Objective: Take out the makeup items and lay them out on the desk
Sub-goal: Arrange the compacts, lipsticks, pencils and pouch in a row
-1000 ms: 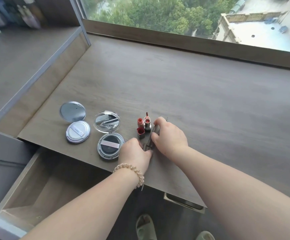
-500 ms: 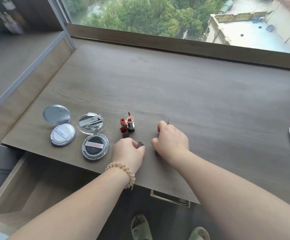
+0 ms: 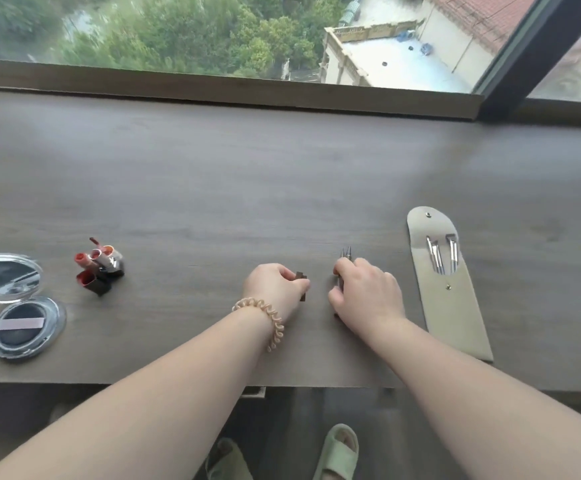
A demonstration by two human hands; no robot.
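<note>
Both hands rest on the wooden desk point(image 3: 282, 174) near its front edge. My left hand point(image 3: 275, 289) is closed around small dark brown stick-like items point(image 3: 302, 282). A hand's width to the right, my right hand point(image 3: 365, 292) grips thin dark pencil-like items with metal tips point(image 3: 346, 253) poking out past the fingers. Opened lipsticks point(image 3: 98, 266) lie in a cluster at the left. Further left is an open cushion compact point(image 3: 22, 323) with its mirror lid point(image 3: 5, 277) up. A grey brush pouch point(image 3: 450, 285) with several brushes lies at the right.
A raised wooden sill point(image 3: 226, 88) and a window run along the back of the desk. A dark window frame post point(image 3: 517, 53) stands at the back right. Below the desk's front edge I see feet in green slippers point(image 3: 335, 452) on the floor.
My view has swung right, so the compacts and lipsticks slid to the left and the brush pouch came into sight. My hands drew apart, splitting the dark sticks between them.
</note>
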